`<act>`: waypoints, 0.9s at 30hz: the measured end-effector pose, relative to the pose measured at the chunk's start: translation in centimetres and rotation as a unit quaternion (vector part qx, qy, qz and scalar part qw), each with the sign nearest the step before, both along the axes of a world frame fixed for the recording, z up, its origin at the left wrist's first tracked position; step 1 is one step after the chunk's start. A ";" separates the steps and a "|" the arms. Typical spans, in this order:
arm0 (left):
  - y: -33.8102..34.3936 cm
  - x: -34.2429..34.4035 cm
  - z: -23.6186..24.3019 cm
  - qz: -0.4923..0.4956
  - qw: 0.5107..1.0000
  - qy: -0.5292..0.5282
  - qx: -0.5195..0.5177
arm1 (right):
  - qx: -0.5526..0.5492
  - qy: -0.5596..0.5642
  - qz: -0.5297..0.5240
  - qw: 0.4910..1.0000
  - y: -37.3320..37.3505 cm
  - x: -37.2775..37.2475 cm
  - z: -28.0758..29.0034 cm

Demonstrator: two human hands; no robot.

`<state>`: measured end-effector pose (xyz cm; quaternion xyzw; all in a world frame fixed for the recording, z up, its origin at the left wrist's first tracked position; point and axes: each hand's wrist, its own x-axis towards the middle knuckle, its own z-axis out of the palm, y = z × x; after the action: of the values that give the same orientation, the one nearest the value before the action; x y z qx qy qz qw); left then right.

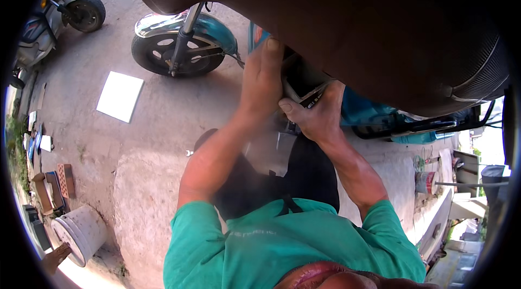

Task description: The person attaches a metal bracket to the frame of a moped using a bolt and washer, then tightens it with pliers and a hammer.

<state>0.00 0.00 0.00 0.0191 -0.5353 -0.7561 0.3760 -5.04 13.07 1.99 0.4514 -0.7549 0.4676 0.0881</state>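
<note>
Both of my hands are at a dark, box-shaped part [304,85] with a pale grey rim, at the side of a teal motorcycle [369,110]. My left hand [263,83] grips its left side with the thumb pointing up; the other fingers are hidden behind it. From the right, my right hand [320,115] holds the lower corner, thumb pressed on the near edge and fingers out of sight. A large brown ribbed seat [380,34] looms over the part and covers its upper end. Whether the part is loose or fixed to the motorcycle, I cannot tell.
The motorcycle's wheel [176,53] stands beyond my left hand. On the concrete lie a white square panel [120,96] and a small wrench [189,153]. A white bucket [81,232], a brick [65,180] and another motorcycle [49,23] are at left.
</note>
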 end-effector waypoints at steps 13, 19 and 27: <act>-0.6 0.8 -4.7 -0.086 0.994 0.069 -0.018 | -0.126 -0.027 0.073 0.989 -0.7 -0.8 -1.1; -0.7 1.7 -6.8 -0.184 0.983 0.028 0.001 | -0.111 -0.016 0.064 0.992 -0.5 -0.9 -1.1; -0.2 1.3 -6.5 -0.181 0.982 0.036 0.033 | -0.108 -0.028 0.060 0.992 -0.2 -1.8 -2.0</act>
<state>1.30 -0.16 -6.51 -0.0927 -0.4908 -0.8293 0.2508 -6.88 12.82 -0.03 0.4705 -0.6734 0.5636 0.0868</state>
